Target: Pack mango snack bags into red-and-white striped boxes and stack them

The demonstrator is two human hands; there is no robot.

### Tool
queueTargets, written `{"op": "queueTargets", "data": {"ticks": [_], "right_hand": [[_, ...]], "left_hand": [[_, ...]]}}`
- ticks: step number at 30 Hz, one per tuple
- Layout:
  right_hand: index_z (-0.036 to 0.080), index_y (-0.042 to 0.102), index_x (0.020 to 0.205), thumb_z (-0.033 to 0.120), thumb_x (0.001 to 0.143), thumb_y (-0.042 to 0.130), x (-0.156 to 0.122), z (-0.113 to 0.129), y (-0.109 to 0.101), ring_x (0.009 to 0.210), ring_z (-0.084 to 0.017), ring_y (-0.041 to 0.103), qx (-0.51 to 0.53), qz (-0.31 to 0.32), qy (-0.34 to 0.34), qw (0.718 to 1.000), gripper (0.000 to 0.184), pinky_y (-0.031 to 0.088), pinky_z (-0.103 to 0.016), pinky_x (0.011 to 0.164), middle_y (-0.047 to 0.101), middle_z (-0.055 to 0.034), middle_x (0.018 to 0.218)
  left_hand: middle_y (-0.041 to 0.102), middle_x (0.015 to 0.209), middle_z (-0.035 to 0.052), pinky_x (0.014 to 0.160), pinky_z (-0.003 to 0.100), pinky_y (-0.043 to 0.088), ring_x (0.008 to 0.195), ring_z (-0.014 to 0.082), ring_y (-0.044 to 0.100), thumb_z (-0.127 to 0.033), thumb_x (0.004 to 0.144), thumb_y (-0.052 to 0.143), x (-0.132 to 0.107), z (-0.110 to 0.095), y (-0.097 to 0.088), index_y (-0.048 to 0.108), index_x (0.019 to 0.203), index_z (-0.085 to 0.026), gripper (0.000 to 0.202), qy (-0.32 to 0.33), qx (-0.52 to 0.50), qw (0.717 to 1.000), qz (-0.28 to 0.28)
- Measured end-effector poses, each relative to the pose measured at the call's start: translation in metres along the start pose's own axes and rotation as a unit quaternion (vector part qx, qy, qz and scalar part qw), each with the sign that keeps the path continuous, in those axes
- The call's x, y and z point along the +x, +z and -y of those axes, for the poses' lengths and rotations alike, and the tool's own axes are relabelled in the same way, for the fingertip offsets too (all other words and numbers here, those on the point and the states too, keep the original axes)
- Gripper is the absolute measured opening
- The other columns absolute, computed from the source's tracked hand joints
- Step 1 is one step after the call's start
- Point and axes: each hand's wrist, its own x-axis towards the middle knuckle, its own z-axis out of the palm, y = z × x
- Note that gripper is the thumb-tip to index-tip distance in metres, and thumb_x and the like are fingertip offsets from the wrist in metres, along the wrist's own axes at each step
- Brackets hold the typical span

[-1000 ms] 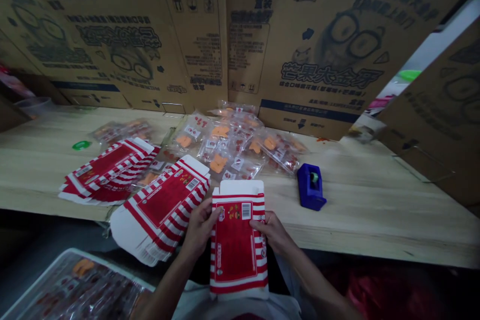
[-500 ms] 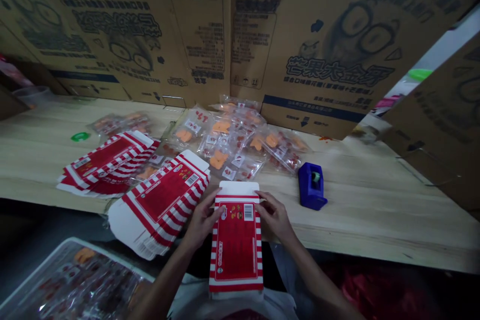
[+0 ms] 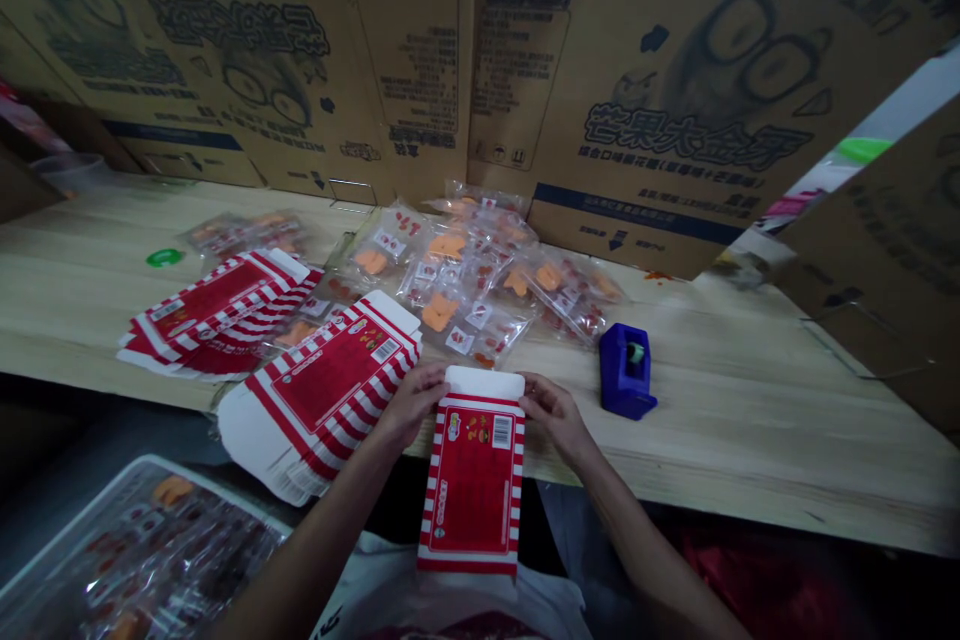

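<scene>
Held carton: red-and-white carton (image 3: pixel 476 480), at lower centre of the frame, printed panel facing up; its lower end lies against the wearer's clothing, which probably steadies it.
White flap: the white flap (image 3: pixel 484 383) extends from the carton's upper end, between the two hands, a position that seems to leave it within reach of both.
Left hand: the left hand (image 3: pixel 411 407) is nearly closed, its bent fingers pinching the carton's upper left corner.
Right hand: the right hand (image 3: pixel 556 415) is likewise nearly closed at the upper right corner (the fingertips behind the edge are dim, so the exact contact is uncertain); the paired hold presumably keeps the carton level.
Carton stacks: a near stack (image 3: pixel 322 390) and a far stack (image 3: pixel 217 305) slant across the left of the frame, apparently fanned for easy separation.
Clear packets: clear packets (image 3: pixel 442 310), with orange pieces inside, are heaped at centre, beyond the hands and seemingly within reach.
Tape dispenser: the blue tape dispenser (image 3: pixel 626 375) stands right of centre on the wooden tabletop (image 3: pixel 735 400), nearer the right hand.
</scene>
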Motion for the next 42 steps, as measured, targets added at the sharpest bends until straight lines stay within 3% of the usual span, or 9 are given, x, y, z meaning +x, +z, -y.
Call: {"op": "queueTargets", "data": {"ticks": [2,5,12,16,21,29,36,39,42], "right_hand": [[0.020,0.063,0.090,0.040,0.073,0.071,0.000,-0.002,-0.003,0.069,-0.014,0.057,-0.024,0.011,0.000,1.000,0.027,0.045,-0.025,0.064,0.063,0.0009,0.078],[0.019,0.063,0.079,0.040,0.078,0.067,-0.001,-0.005,-0.004,0.066,-0.014,0.056,-0.072,0.007,-0.031,0.997,0.022,0.044,-0.025,0.063,0.062,0.0010,0.071],[0.019,0.071,0.088,0.043,0.085,0.060,-0.008,0.002,-0.001,0.089,-0.021,0.063,-0.125,0.049,-0.068,0.989,0.026,0.050,-0.031,0.076,0.070,-0.0077,0.096],[0.019,0.069,0.078,0.040,0.080,0.065,-0.010,0.003,0.001,0.080,-0.020,0.065,-0.137,0.041,-0.057,0.988,0.022,0.051,-0.031,0.071,0.070,-0.0059,0.086],[0.019,0.066,0.085,0.031,0.074,0.070,-0.007,0.006,0.002,0.071,-0.018,0.065,-0.169,0.007,-0.042,0.985,0.017,0.050,-0.029,0.066,0.069,-0.0025,0.078],[0.018,0.063,0.070,0.024,0.072,0.067,-0.005,0.019,0.005,0.058,-0.014,0.057,-0.156,-0.005,-0.028,0.987,0.008,0.043,-0.024,0.054,0.062,0.0008,0.063],[0.017,0.067,0.073,0.033,0.074,0.069,-0.016,0.007,0.005,0.070,-0.017,0.062,-0.092,-0.019,-0.043,0.995,0.016,0.048,-0.028,0.065,0.068,-0.0037,0.076],[0.018,0.067,0.072,0.034,0.072,0.073,-0.020,-0.003,0.010,0.075,-0.019,0.064,-0.071,-0.033,-0.063,0.995,0.017,0.050,-0.029,0.067,0.069,-0.0051,0.082],[0.019,0.066,0.069,0.034,0.076,0.070,-0.025,-0.011,0.016,0.080,-0.019,0.065,-0.068,-0.054,-0.084,0.993,0.017,0.052,-0.030,0.072,0.070,-0.0057,0.085]], "left_hand": [[0.070,0.082,0.0074,0.069,0.030,0.050,0.074,0.0186,0.064,-0.037,0.071,0.068,0.001,0.002,-0.003,0.067,0.094,-0.012,0.033,0.044,0.077,0.996,0.016],[0.070,0.078,0.0054,0.071,0.029,0.049,0.074,0.0179,0.062,-0.035,0.077,0.062,0.000,0.008,-0.007,0.070,0.082,-0.014,0.023,0.103,0.173,0.980,-0.007],[0.070,0.074,0.0049,0.062,0.025,0.048,0.069,0.0167,0.062,-0.036,0.079,0.061,-0.008,0.007,-0.012,0.070,0.075,-0.015,0.023,0.117,0.279,0.953,0.011],[0.069,0.073,0.0040,0.061,0.024,0.046,0.067,0.0160,0.060,-0.031,0.077,0.062,-0.011,0.003,-0.009,0.071,0.077,-0.015,0.019,0.129,0.302,0.944,0.018],[0.066,0.066,0.0020,0.057,0.023,0.040,0.059,0.0139,0.055,-0.026,0.079,0.056,-0.012,-0.006,-0.004,0.070,0.077,-0.016,0.017,0.159,0.369,0.916,0.013],[0.053,0.056,-0.0024,0.052,0.021,0.033,0.055,0.0111,0.047,-0.021,0.077,0.055,-0.009,-0.016,0.005,0.060,0.063,-0.015,0.016,0.173,0.374,0.911,0.033],[0.065,0.070,0.0017,0.058,0.023,0.041,0.064,0.0138,0.057,-0.031,0.083,0.059,-0.017,0.004,-0.005,0.066,0.078,-0.015,0.018,0.171,0.370,0.912,0.050],[0.068,0.078,0.0029,0.066,0.024,0.044,0.072,0.0149,0.061,-0.027,0.083,0.061,-0.020,0.011,-0.008,0.067,0.084,-0.016,0.012,0.197,0.391,0.898,0.040],[0.066,0.078,0.0032,0.067,0.024,0.044,0.072,0.0147,0.060,-0.024,0.083,0.059,-0.021,0.014,-0.008,0.066,0.080,-0.016,0.011,0.204,0.370,0.906,0.035]]}}
